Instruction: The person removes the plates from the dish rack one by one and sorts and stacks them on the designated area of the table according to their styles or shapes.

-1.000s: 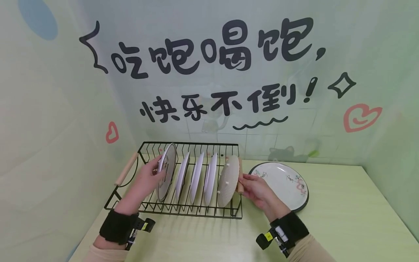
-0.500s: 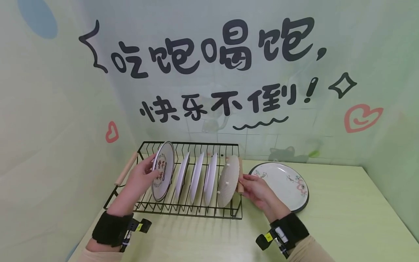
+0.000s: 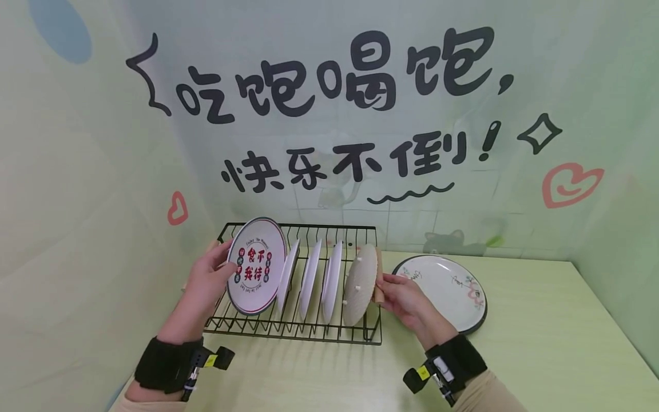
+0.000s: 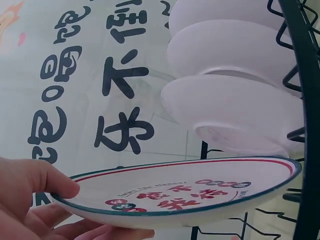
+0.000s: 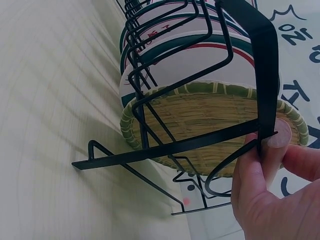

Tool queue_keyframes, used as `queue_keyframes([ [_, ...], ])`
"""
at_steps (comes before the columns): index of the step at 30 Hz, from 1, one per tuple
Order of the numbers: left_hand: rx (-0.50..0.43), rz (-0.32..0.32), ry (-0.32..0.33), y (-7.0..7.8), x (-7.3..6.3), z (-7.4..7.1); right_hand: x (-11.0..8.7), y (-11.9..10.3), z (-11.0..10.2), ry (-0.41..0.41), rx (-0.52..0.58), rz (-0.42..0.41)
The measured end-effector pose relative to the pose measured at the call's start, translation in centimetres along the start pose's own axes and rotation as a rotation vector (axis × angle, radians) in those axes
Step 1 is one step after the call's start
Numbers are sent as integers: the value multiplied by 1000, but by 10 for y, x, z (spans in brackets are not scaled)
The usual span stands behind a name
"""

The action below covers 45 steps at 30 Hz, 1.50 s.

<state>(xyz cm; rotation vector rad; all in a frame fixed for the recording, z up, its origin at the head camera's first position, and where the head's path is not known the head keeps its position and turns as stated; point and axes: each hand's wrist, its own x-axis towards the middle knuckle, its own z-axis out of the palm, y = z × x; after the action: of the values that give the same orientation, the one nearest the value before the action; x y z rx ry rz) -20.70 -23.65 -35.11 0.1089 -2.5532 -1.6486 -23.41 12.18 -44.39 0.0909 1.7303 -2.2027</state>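
Note:
My left hand (image 3: pixel 206 283) grips the left edge of a white plate (image 3: pixel 257 297) with red characters and a dark green rim, thumb on its face and fingers underneath. The plate faces me, tilted, over the left part of a black wire dish rack (image 3: pixel 329 226). Three white plates (image 3: pixel 310 280) stand on edge in the rack to its right. After them comes a round woven bamboo tray (image 5: pixel 200 115), its back with small pegs toward the right. My right hand (image 3: pixel 409 303) pinches the rack's right wooden handle (image 5: pixel 276 145) between thumb and fingers.
Right of the rack, a white plate with pink flowers (image 3: pixel 443 292) lies on the pale table (image 3: pixel 540 332), a dark edge showing beneath it. A printed cloth backdrop (image 3: pixel 329 126) hangs close behind the rack and along both sides.
The left hand has moved left with the plate, turning it from nearly edge-on to facing me. The right hand stays on the handle, and the other plates have not moved.

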Motion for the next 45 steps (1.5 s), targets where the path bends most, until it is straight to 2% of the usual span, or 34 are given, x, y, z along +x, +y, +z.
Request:
queue_keyframes([
  [7, -100, -76, 62, -4, 0, -5, 0, -1, 0, 1, 0, 1],
  [11, -199, -121, 161, -6, -1, -8, 1, 0, 0, 4, 3, 8],
  [13, -277, -133, 223, -5, -2, -9, 1, 0, 0, 5, 0, 13],
  [17, -452, -109, 326, -1, -3, -6, 1, 1, -1, 13, -6, 21],
  [21, -595, -41, 365, 4, -7, -2, 1, 1, 0, 6, -5, 18],
  [24, -718, 7, 352, 6, -11, 2, 1, 1, 1, 7, -9, 15],
  [26, -809, 14, 343, 8, -13, 5, 0, 1, 1, 10, -13, 15],
  [28, -909, -4, 319, 10, -16, 8, 0, 1, 1, 14, -15, 14],
  [32, -1039, -83, 240, 16, -22, 15, 1, 1, 1, 15, -22, 10],
  [37, -1113, -172, 118, 25, -28, 25, 1, 1, 1, 18, -27, 1],
  [40, -1091, -213, 59, 29, -31, 33, 0, 0, 1, 21, -26, -1],
  [45, -1081, -225, 25, 32, -35, 44, -2, -2, 1, 25, -19, -1],
])
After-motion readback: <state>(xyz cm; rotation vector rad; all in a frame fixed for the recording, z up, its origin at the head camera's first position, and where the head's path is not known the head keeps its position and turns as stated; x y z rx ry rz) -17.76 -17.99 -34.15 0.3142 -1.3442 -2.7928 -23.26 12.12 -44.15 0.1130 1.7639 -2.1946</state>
